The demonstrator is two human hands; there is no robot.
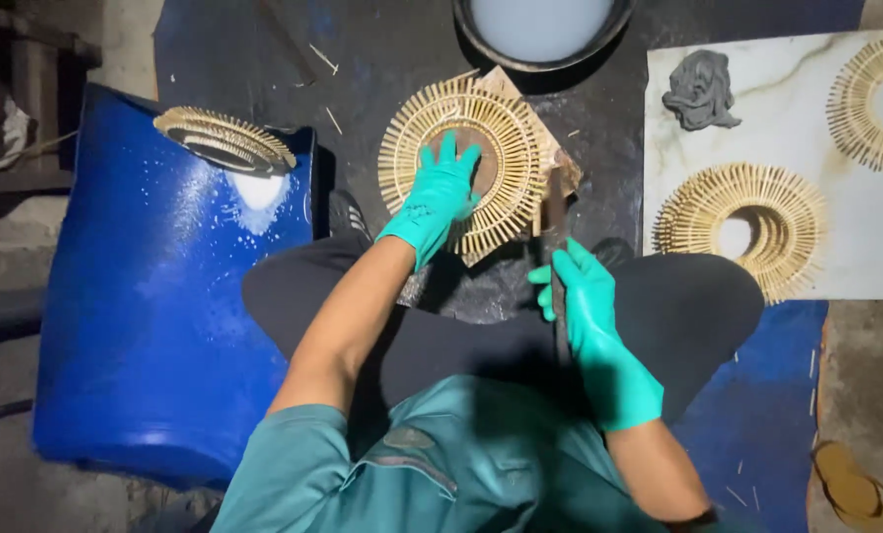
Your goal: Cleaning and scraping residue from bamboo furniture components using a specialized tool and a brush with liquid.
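- The left hand (434, 197), gloved, is laid flat with fingers spread on the stick ring (461, 163) on the floor before the knees.
- A dark tool (554, 212) is gripped by the closed right hand (585, 296), just beside the ring.
- Two more rings (742, 227) lie on a white slab (787, 118).

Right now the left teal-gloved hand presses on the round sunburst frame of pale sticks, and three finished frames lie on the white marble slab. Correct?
Not quite. The head view shows two finished frames on the white marble slab, not three; a third frame rests on the blue barrel. The left teal-gloved hand does press on the round sunburst frame of pale sticks.
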